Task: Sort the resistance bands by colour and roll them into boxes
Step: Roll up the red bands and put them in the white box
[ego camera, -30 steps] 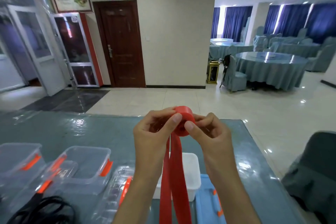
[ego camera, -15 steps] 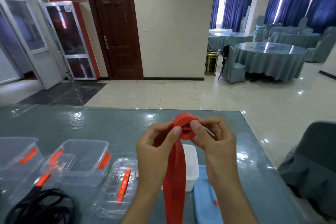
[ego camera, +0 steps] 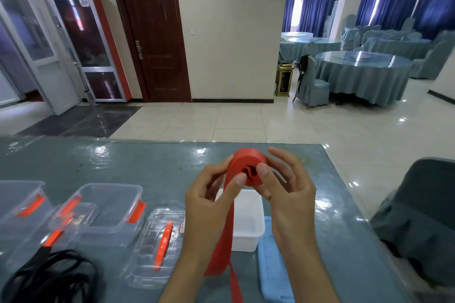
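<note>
Nearest, at the bottom left edge, a tangle of black bands (ego camera: 49, 275) lies on the blue-grey table (ego camera: 123, 165), and a light blue lid (ego camera: 273, 275) lies flat at the bottom right. Just beyond, a clear lid (ego camera: 157, 248) with an orange clip rests beside two clear boxes (ego camera: 108, 211) with orange latches, while a white box (ego camera: 248, 219) stands open under the wrists. Above it, both hands are raised off the table: the left hand (ego camera: 211, 202) pinches the red band (ego camera: 248, 170) where its loose tail drops away toward the bottom edge, and the right hand (ego camera: 288, 192) curls its thumb and fingers round the rolled coil. Farther off are pale floor tiles, a dark wooden door (ego camera: 152, 37), and round tables (ego camera: 362, 74) draped in blue cloth.
</note>
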Demonstrator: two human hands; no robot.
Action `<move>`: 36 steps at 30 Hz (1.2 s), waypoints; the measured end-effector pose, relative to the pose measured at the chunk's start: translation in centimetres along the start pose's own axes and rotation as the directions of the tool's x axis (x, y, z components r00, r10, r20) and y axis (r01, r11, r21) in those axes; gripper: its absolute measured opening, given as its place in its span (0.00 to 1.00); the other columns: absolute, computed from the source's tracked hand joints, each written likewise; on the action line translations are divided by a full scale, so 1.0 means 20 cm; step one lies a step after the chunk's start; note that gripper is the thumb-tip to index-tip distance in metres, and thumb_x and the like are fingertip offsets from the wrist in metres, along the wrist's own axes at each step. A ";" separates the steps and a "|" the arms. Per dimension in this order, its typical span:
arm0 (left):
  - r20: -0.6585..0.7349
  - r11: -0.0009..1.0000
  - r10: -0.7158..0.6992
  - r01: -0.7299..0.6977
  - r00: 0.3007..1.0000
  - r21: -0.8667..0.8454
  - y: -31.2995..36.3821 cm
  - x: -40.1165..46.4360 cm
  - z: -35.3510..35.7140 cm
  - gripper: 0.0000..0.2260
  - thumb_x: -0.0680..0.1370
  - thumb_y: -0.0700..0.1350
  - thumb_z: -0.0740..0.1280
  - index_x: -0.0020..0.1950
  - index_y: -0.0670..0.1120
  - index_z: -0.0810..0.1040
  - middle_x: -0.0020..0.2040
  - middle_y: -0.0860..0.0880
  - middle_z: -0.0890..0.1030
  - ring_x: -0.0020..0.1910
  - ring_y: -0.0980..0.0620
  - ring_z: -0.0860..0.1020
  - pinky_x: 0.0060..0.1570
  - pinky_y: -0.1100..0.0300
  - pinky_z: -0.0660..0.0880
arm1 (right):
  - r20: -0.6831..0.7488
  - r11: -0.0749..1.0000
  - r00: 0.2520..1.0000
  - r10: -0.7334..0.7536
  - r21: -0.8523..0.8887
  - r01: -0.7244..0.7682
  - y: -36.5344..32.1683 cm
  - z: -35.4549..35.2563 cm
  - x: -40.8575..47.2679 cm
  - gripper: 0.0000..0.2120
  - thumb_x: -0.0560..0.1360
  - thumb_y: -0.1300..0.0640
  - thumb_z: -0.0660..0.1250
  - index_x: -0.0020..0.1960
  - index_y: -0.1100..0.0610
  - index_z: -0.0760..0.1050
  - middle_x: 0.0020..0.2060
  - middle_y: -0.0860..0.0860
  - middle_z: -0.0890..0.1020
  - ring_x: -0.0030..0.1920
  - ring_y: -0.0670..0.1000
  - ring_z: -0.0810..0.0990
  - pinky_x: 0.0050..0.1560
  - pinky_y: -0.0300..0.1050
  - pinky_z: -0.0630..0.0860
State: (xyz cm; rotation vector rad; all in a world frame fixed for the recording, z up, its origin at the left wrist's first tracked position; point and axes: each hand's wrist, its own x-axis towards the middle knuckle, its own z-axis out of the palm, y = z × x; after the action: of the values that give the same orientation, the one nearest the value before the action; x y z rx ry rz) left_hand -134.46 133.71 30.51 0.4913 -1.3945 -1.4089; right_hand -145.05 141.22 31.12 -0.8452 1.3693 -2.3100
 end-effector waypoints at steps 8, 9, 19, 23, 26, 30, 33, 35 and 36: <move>-0.063 1.000 -0.004 0.003 0.998 -0.028 -0.03 -0.04 -0.06 0.12 0.74 0.51 0.81 0.55 0.52 0.87 0.51 0.47 0.89 0.51 0.49 0.88 0.50 0.64 0.81 | 0.082 0.990 0.997 -0.006 -0.141 0.018 -0.01 -0.01 -0.01 0.14 0.66 0.44 0.80 0.47 0.48 0.82 0.48 0.50 0.88 0.50 0.54 0.88 0.50 0.56 0.86; -0.089 0.999 -0.013 0.010 0.996 -0.032 -0.03 -0.06 -0.05 0.12 0.73 0.54 0.80 0.54 0.52 0.87 0.50 0.47 0.89 0.51 0.50 0.87 0.49 0.65 0.80 | 0.075 0.990 0.997 -0.030 -0.134 0.040 -0.02 0.00 -0.02 0.13 0.67 0.44 0.80 0.48 0.46 0.83 0.48 0.50 0.88 0.49 0.54 0.88 0.47 0.53 0.86; -0.073 0.999 -0.010 0.006 0.997 -0.048 -0.02 -0.04 -0.09 0.11 0.73 0.51 0.80 0.53 0.49 0.88 0.51 0.46 0.89 0.53 0.47 0.88 0.51 0.63 0.82 | 0.118 0.990 0.983 0.141 0.007 -0.143 0.05 -0.02 -0.06 0.11 0.68 0.57 0.79 0.40 0.54 0.77 0.49 0.55 0.88 0.48 0.55 0.89 0.45 0.45 0.83; 0.057 1.000 -0.002 0.002 0.998 0.006 -0.01 -0.03 -0.08 0.13 0.73 0.49 0.80 0.57 0.52 0.89 0.56 0.49 0.88 0.57 0.50 0.87 0.56 0.64 0.81 | 0.056 0.988 0.991 0.124 0.081 -0.128 0.03 -0.03 -0.06 0.20 0.63 0.53 0.85 0.53 0.47 0.84 0.51 0.52 0.87 0.53 0.58 0.87 0.49 0.51 0.85; 0.192 0.997 -0.060 0.068 0.980 -0.036 0.02 0.00 -0.10 0.18 0.72 0.47 0.80 0.62 0.55 0.87 0.55 0.49 0.89 0.56 0.51 0.87 0.54 0.65 0.81 | 0.064 0.982 0.990 0.123 0.135 -0.130 0.02 -0.04 -0.08 0.24 0.63 0.50 0.84 0.58 0.47 0.85 0.54 0.50 0.87 0.58 0.57 0.86 0.55 0.53 0.84; 0.147 0.993 -0.062 0.076 0.987 -0.095 0.03 0.02 -0.12 0.17 0.67 0.47 0.83 0.55 0.52 0.88 0.52 0.45 0.89 0.54 0.47 0.88 0.52 0.61 0.82 | 0.180 0.984 0.972 0.149 0.067 -0.163 -0.01 -0.08 -0.06 0.18 0.67 0.53 0.83 0.54 0.54 0.83 0.53 0.54 0.87 0.58 0.58 0.86 0.58 0.56 0.84; 0.119 0.992 -0.070 0.082 0.990 -0.093 -0.02 -0.02 -0.09 0.15 0.67 0.47 0.84 0.52 0.50 0.87 0.53 0.44 0.89 0.54 0.45 0.87 0.53 0.59 0.82 | 0.073 0.993 0.991 0.109 -0.041 -0.106 -0.05 -0.08 -0.02 0.14 0.66 0.53 0.82 0.46 0.55 0.82 0.47 0.53 0.88 0.50 0.58 0.88 0.48 0.52 0.86; 0.118 0.987 -0.106 0.119 0.987 -0.111 -0.04 -0.03 -0.08 0.13 0.68 0.50 0.82 0.51 0.52 0.88 0.56 0.45 0.88 0.57 0.46 0.87 0.56 0.60 0.81 | 0.038 0.997 0.998 0.055 -0.058 -0.053 -0.06 -0.07 -0.03 0.12 0.67 0.51 0.82 0.48 0.49 0.84 0.45 0.51 0.87 0.46 0.54 0.89 0.42 0.47 0.85; 0.138 0.984 -0.128 0.142 0.982 -0.103 -0.04 -0.03 -0.09 0.14 0.69 0.51 0.81 0.53 0.54 0.89 0.57 0.47 0.88 0.59 0.48 0.86 0.57 0.60 0.81 | 0.028 0.998 0.999 0.047 -0.032 -0.046 -0.05 -0.06 -0.04 0.12 0.68 0.50 0.82 0.49 0.48 0.84 0.45 0.50 0.87 0.46 0.53 0.89 0.41 0.46 0.85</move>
State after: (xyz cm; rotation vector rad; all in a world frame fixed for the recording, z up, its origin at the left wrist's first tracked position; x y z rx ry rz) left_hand -133.02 133.20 29.20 0.4328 -1.3977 -1.6461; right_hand -145.16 142.94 31.21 -0.8443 1.4018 -2.2384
